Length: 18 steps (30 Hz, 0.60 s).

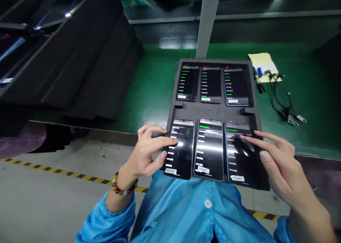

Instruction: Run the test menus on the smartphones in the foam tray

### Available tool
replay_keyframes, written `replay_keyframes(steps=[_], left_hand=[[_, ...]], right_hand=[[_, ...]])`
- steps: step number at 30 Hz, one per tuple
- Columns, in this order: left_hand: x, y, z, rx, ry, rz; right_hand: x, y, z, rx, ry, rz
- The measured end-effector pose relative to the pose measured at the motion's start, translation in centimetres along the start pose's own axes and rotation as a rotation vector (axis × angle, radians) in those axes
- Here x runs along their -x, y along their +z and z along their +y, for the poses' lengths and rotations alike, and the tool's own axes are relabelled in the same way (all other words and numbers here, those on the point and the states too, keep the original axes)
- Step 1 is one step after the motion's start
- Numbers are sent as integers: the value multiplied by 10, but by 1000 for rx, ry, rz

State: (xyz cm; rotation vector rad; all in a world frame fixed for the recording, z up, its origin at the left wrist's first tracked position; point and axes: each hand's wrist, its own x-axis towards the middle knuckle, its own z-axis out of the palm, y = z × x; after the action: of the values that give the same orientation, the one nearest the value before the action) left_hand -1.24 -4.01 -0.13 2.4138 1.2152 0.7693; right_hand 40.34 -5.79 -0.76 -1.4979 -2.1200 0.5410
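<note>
A black foam tray [213, 111] holds several phones in two rows, their dark screens lit with text lists. My left hand [150, 150], fingers apart, has its index fingertip at the screen of the near-left phone [181, 157]. At the tray's right side, my right hand [279, 161] reaches its index finger over the near-right phone [236, 154], its other fingers spread. Between them lies the near-middle phone [209, 150]. Some lines on the screens are green, and white labels show on the phones. Neither hand grips anything.
Stacked black trays [93, 58] stand at the left of the green table [149, 83]. Behind the tray rises a metal post [207, 22]. On the right are yellow paper [263, 60], a marker [259, 83] and black cables [279, 101].
</note>
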Motion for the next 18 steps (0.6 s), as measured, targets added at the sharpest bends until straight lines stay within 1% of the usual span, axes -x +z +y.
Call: replay_keyframes(steps=[5,9,11,15,16,18], left_hand=[[-6,3,-1,-45,-44,70],[-12,4,-2,-94,-82,104],[-14,4,-1,-110,-102,101],[-19,6,-1,-126,-95,98],[-20,7,-1,-128,-86,95],[-22,10,-2,-133,-71,73]], right_hand=[[0,0,2,35,13,11],[-10,1,-6,80,-16,-16],[-21,5,-14,65,-67,-55],[-41,15,-31,57,-171,-192],[-43,15,-33,55,-182,-205],[-41,12,-32,40,-177,-188]])
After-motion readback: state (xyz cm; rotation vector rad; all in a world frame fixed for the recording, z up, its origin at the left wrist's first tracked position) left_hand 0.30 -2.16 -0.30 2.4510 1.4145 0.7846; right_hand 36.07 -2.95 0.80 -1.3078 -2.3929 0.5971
